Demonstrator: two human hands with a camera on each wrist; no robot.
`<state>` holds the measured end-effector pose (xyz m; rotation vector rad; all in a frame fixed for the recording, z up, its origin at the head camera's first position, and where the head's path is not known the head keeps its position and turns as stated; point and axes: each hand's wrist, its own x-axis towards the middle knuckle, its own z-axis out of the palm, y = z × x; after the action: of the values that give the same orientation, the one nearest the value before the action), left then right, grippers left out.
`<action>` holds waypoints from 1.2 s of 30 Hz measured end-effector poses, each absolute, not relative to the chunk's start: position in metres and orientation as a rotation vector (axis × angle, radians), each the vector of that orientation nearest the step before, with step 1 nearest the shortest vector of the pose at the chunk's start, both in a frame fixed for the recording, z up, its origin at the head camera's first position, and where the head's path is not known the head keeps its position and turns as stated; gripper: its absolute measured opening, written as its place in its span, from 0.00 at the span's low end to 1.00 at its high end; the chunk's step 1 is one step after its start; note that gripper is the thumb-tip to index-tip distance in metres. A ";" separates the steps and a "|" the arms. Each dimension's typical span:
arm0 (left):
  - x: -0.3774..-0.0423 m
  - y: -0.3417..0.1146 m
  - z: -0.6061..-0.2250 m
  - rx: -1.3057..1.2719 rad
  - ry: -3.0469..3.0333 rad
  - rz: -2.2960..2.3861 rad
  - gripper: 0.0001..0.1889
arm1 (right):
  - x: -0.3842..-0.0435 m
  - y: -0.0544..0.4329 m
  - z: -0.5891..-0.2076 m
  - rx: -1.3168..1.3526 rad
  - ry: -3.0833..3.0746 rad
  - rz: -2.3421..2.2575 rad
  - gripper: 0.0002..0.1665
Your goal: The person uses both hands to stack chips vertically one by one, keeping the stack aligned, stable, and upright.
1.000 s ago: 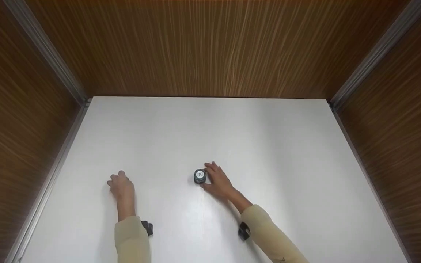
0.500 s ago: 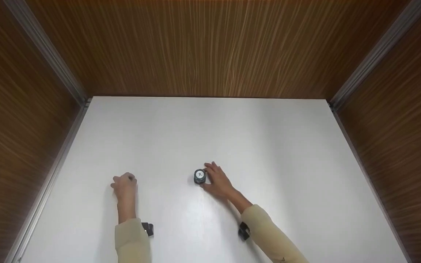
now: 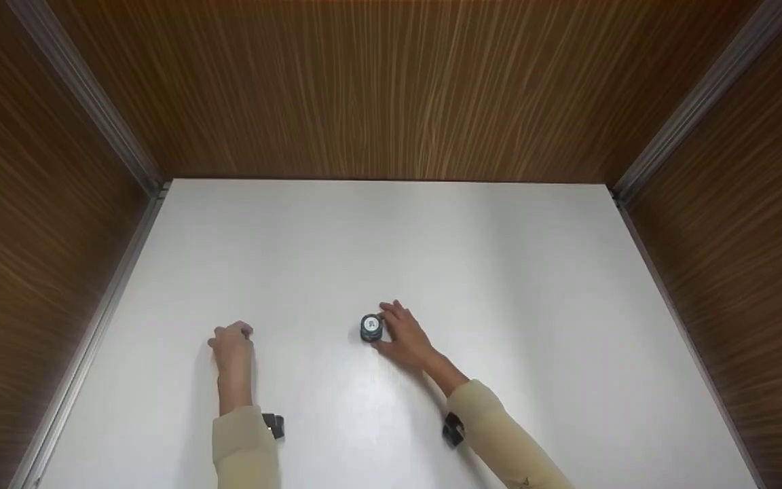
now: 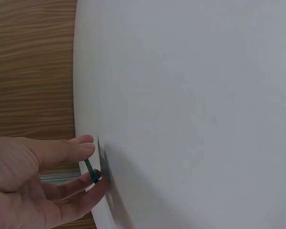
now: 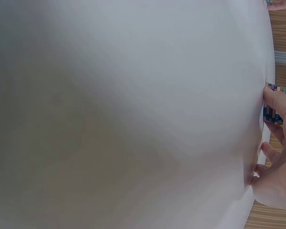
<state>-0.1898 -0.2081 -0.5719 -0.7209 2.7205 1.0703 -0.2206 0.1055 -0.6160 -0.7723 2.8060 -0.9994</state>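
A short stack of poker chips (image 3: 371,327), with a white centre on top, stands on the white table. My right hand (image 3: 406,341) holds it from the right, thumb and fingertips on either side. In the right wrist view the stack (image 5: 270,113) shows a many-coloured patterned edge between thumb and finger of the right hand (image 5: 281,138). Well to the left, my left hand (image 3: 233,350) is low over the table. The left wrist view shows this hand (image 4: 43,183) pinching one thin green chip (image 4: 91,171), tilted on edge, between thumb and fingers.
The white tabletop (image 3: 391,238) meets a wood-grain panel (image 3: 391,88) at the back. Similar panels rise left (image 3: 38,238) and right (image 3: 723,238), with grey metal rails (image 3: 85,88) at the corners. Black wrist cameras (image 3: 453,430) sit under both beige sleeves.
My left hand has shifted a little to the right, its fingers drawn in more. The right hand and the stack of chips have stayed in place.
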 end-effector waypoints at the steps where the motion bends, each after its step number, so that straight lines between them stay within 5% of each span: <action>1: -0.190 -0.208 -0.572 -0.714 2.721 1.071 0.14 | -0.221 0.105 -0.616 -0.770 2.805 -0.994 0.27; 36: -0.193 -0.163 -0.563 -0.389 2.896 0.933 0.11 | -0.220 0.105 -0.616 -0.747 2.812 -0.959 0.27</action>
<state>-0.1932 -0.1632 -0.5626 -0.3892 2.8963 0.9331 -0.2200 0.1050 -0.6162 -0.7470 2.8118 -0.9593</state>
